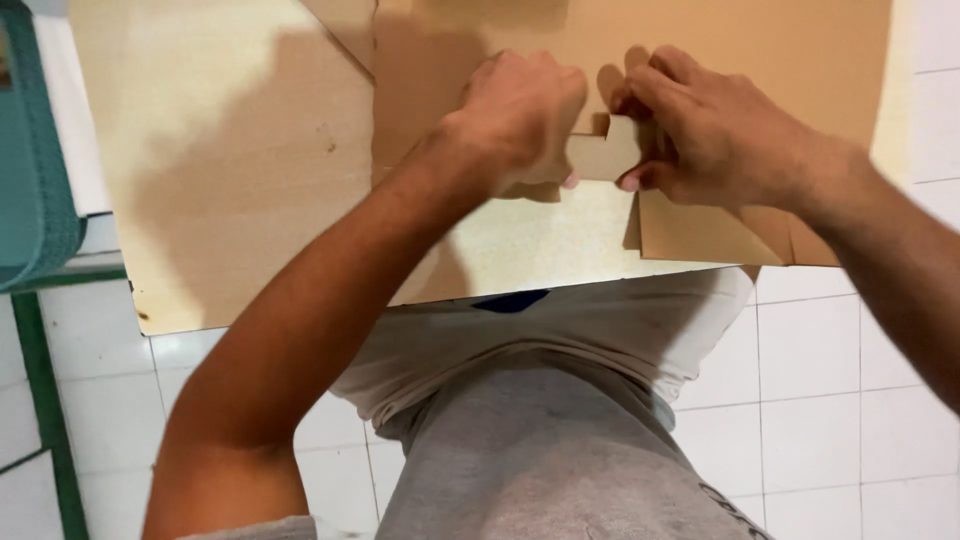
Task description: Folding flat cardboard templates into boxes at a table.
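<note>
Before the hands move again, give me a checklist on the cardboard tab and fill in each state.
1. Left hand on the cardboard sheet: ok.
2. Right hand pinching the cardboard tab: ok.
3. Tab visible between both hands: ok.
4. Sheet lies on the wooden board: ok.
5. Slot the tab goes into: cannot tell, hidden by hands.
6. Sheet's near edge flat: cannot tell.

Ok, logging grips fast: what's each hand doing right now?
Left hand: closed, fingers curled on the cardboard tab.
Right hand: closed, fingers pinching the same tab.
</note>
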